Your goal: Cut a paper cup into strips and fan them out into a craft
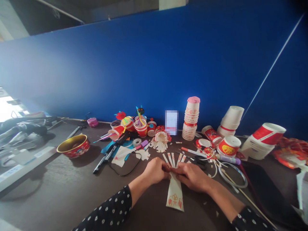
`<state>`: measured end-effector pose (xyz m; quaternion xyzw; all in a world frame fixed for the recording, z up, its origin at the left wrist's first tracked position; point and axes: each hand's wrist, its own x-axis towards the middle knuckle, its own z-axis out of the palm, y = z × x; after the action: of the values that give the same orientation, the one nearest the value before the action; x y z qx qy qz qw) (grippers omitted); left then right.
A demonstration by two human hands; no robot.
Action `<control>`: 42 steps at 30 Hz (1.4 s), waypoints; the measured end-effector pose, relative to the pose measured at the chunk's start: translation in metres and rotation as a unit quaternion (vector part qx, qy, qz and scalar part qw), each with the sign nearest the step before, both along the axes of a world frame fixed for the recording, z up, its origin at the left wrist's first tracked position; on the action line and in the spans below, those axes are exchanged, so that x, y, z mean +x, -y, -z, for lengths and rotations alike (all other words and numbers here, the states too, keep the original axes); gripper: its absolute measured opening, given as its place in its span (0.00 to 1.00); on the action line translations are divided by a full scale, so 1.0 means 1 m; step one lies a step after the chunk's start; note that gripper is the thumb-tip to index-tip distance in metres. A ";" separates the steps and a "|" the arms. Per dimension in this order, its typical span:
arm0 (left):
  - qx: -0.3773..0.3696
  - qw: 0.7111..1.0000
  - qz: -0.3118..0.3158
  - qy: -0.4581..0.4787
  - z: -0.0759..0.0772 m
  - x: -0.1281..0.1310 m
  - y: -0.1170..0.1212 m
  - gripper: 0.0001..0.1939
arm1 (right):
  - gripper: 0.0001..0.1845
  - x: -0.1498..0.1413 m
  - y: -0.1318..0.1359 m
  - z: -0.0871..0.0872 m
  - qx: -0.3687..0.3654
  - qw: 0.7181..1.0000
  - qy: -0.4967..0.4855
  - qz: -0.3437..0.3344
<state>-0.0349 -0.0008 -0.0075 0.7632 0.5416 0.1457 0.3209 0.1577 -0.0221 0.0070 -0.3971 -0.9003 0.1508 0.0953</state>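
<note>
Both hands meet over a flattened piece of a paper cup (175, 192), white with an orange and red flower print at its wide lower end. Its far end is cut into several narrow strips that fan out past my fingers. My left hand (157, 170) pinches the piece on its left side, just below the strips. From the right, my right hand (191, 175) grips it at the same height, thumb and fingers pressed together. The fingertips hide the place where the strips join the piece. A pair of dark-handled scissors (201, 163) lies beyond my right hand.
A tall stack of paper cups (192, 118) stands behind my hands. Cut paper scraps (160, 142), red cups (141, 127) and a black stick-like tool (106, 160) lie left of it. A gold-lined bowl (74, 147) sits farther left. More cups (262, 141) and a tape ring (237, 176) are right.
</note>
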 end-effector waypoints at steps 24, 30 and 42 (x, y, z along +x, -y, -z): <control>0.006 0.999 -0.009 0.034 0.002 0.003 0.003 0.11 | 0.28 0.015 -0.017 0.008 -0.120 0.986 -0.115 -0.029; -0.007 1.000 -0.002 0.030 0.000 0.001 0.003 0.13 | 0.27 0.014 -0.019 0.008 -0.133 0.984 -0.116 -0.007; 0.036 0.999 -0.016 -0.003 -0.003 0.005 0.006 0.12 | 0.27 0.003 -0.012 0.001 -0.136 0.985 -0.085 0.067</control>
<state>-0.0300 -0.0070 -0.0046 0.7658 0.5492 0.1680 0.2893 0.1609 -0.0105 0.0061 -0.4520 -0.8312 0.2982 0.1263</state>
